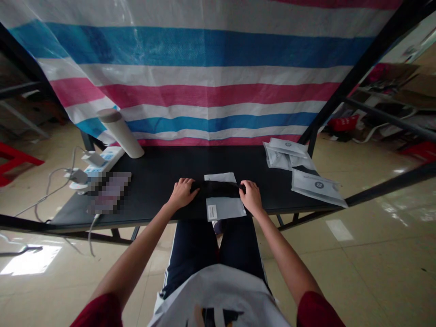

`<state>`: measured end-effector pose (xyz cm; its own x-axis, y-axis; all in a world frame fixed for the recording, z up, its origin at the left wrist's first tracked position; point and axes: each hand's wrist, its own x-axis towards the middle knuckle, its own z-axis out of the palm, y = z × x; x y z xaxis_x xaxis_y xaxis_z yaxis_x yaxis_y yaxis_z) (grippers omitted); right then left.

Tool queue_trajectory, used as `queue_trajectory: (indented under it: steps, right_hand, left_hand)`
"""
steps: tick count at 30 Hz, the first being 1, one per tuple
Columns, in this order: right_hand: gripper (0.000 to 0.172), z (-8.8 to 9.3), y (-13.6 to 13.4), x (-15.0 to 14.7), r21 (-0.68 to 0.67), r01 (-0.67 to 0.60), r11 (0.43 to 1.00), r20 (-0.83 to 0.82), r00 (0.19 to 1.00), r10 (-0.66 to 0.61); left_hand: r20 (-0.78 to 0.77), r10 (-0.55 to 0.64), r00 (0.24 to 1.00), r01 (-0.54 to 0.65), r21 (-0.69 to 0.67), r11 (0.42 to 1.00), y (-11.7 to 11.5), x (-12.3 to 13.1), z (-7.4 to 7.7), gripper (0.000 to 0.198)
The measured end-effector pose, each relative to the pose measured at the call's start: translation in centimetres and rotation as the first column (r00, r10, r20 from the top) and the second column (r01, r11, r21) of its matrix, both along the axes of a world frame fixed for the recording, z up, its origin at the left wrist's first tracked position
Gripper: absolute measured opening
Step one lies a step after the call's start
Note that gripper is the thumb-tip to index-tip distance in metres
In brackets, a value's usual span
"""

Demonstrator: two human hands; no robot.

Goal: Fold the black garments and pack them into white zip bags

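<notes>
Left hand (182,193), right hand (251,197) pin ends of black fabric strip (216,188), apparently keeping it taut; fingers (180,182) pressed down, clench unclear. Strip lies across white pouch (225,209), near front edge of tabletop (177,163); more pouches (318,186) at right end.

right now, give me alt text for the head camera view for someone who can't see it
The left hand and right hand rest on a folded black cloth lying across a grey-white pouch on a black table. More white pouches lie at the table's right end, a pale tube leans at the far left, and a striped tarp hangs behind.
</notes>
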<state>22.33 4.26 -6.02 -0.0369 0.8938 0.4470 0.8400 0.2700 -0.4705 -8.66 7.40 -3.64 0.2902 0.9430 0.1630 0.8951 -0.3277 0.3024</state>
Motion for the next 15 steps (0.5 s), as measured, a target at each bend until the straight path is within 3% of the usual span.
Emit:
queue_trajectory:
  steps: [4, 7, 10, 12, 14, 15]
  right_hand:
    - [0.017, 1.7, 1.7, -0.1, -0.053, 0.063, 0.997, -0.056, 0.996, -0.066]
    - [0.021, 3.2, 3.7, 0.5, 0.001, 0.091, 0.996, -0.279, 0.956, -0.087]
    - [0.028, 4.5, 6.4, 1.0, 0.022, 0.041, 0.999, -0.541, 0.841, -0.022]
    - [0.032, 5.2, 8.3, 0.7, -0.024, -0.043, 0.999, -0.618, 0.786, 0.019]
    - [0.033, 5.6, 9.8, -0.4, -0.102, -0.14, 0.985, -0.61, 0.791, 0.05]
    - [0.033, 5.7, 10.4, -1.2, -0.14, -0.19, 0.972, -0.588, 0.805, 0.073]
  left_hand:
    - [0.075, 0.045, 0.996, -0.045, 0.006, 0.999, 0.2, 1.1, 2.1, 0.028]
    - [0.318, 0.118, 0.941, -0.114, -0.031, 0.993, -1.3, 2.0, 3.1, 0.03]
    - [0.622, 0.089, 0.778, -0.059, -0.069, 0.996, -4.7, 3.5, 3.6, 0.046]
    - [0.721, 0.076, 0.689, 0.02, -0.124, 0.992, -7.6, 5.0, 3.6, 0.063]
    - [0.713, 0.099, 0.694, 0.041, -0.176, 0.983, -10.3, 6.7, 3.4, 0.067]
    - [0.685, 0.102, 0.721, 0.055, -0.203, 0.978, -11.5, 7.5, 3.2, 0.058]
